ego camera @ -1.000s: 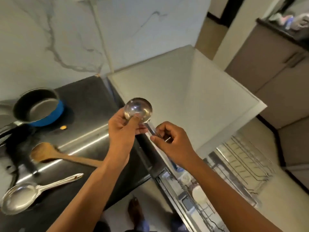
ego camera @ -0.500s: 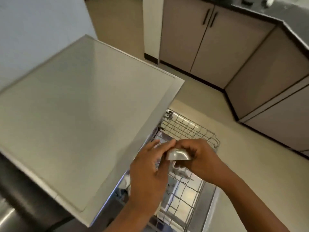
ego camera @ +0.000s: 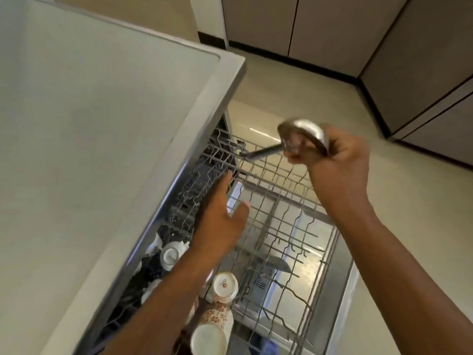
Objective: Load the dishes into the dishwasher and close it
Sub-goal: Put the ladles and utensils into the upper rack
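Note:
A steel ladle (ego camera: 302, 135) is held by its bowl in my right hand (ego camera: 337, 155), above the far right part of the pulled-out upper rack (ego camera: 279, 201). Its handle slants down to the left, ending near the rack's far edge. My left hand (ego camera: 220, 219) hovers over the rack's left side with fingers straight, holding nothing. Several cups sit upside down in the rack: a white one (ego camera: 172, 254), one with a red mark on its base (ego camera: 225, 285), and a flowered one (ego camera: 215, 326).
The dishwasher stands under a pale counter top (ego camera: 89, 124) that fills the left of the view. Its open door (ego camera: 343, 290) shows below the rack. Beige floor (ego camera: 409, 226) lies to the right, with brown cabinets (ego camera: 332, 29) behind.
My view swung from the stove counter down to the open dishwasher. The ladle passed fully into my right hand, and my left hand let go and dropped toward the rack.

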`<state>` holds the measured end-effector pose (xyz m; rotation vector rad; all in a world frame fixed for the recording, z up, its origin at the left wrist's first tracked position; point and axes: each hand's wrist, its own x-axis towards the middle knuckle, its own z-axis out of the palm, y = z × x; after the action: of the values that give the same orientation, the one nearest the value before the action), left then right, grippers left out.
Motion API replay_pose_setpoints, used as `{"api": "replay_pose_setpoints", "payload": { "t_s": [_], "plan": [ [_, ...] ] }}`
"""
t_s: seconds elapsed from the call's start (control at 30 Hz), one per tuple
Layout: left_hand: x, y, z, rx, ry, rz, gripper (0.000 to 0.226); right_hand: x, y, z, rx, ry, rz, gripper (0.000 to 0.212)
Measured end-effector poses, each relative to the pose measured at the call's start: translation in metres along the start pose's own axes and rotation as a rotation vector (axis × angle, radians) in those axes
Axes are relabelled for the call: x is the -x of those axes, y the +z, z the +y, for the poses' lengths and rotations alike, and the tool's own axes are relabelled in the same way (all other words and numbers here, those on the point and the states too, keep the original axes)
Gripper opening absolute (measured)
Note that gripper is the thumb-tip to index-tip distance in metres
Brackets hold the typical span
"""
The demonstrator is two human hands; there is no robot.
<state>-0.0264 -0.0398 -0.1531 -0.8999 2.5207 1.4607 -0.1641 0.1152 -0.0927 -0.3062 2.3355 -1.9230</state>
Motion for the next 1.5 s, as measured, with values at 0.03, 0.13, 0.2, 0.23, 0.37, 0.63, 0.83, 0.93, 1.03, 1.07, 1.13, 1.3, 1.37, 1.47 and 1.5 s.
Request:
{"api": "replay_pose_setpoints", "payload": {
  "t_s": [0.03,0.13,0.2,0.23,0.37,0.63,0.83,0.93,1.03,1.07,1.13,1.3,1.37,1.47,1.5],
  "plan": [
    [-0.015,0.004,-0.007,-0.039,-0.041,0.009,0.074,-0.007,0.007,0.005,-0.029,0.011,0.027,0.015],
    [-0.051,0.014,-0.025,-0.172,-0.095,0.008,0.082,-0.029,0.026,0.018,-0.068,0.047,0.038,0.020],
    [-0.067,0.018,-0.033,-0.228,-0.084,0.003,0.088,-0.039,0.034,0.025,-0.090,0.079,0.024,0.017],
    [-0.072,0.020,-0.038,-0.257,-0.072,0.010,0.090,-0.042,0.037,0.028,-0.100,0.093,0.017,0.015],
    [-0.075,0.028,-0.053,-0.442,0.030,0.056,0.096,-0.049,0.042,0.034,-0.083,0.097,0.004,0.015],
    [-0.085,0.025,-0.071,-0.723,0.134,0.082,0.104,-0.052,0.034,0.030,-0.108,0.042,0.037,0.020],
    [-0.084,0.023,-0.072,-0.760,0.131,0.076,0.105,-0.051,0.029,0.030,-0.170,0.008,0.094,0.014],
    [-0.084,0.024,-0.071,-0.764,0.122,0.080,0.104,-0.051,0.027,0.031,-0.215,0.020,0.087,0.017],
    [-0.083,0.026,-0.071,-0.764,0.127,0.085,0.103,-0.051,0.030,0.034,-0.194,0.056,0.052,0.020],
    [-0.083,0.026,-0.071,-0.767,0.127,0.087,0.103,-0.051,0.032,0.035,-0.180,0.059,0.042,0.020],
    [-0.083,0.026,-0.071,-0.774,0.127,0.092,0.103,-0.053,0.036,0.034,-0.146,0.051,0.036,0.017],
    [-0.083,0.028,-0.073,-0.772,0.143,0.110,0.103,-0.063,0.048,0.026,0.036,-0.045,0.022,0.017],
    [-0.084,0.028,-0.073,-0.773,0.150,0.118,0.103,-0.065,0.059,0.026,0.178,-0.072,0.004,0.019],
    [-0.083,0.028,-0.075,-0.760,0.161,0.124,0.103,-0.056,0.079,0.031,0.342,-0.120,-0.031,0.020],
    [-0.083,0.028,-0.076,-0.752,0.165,0.125,0.102,-0.051,0.085,0.034,0.379,-0.143,-0.041,0.021]
  ]
}}
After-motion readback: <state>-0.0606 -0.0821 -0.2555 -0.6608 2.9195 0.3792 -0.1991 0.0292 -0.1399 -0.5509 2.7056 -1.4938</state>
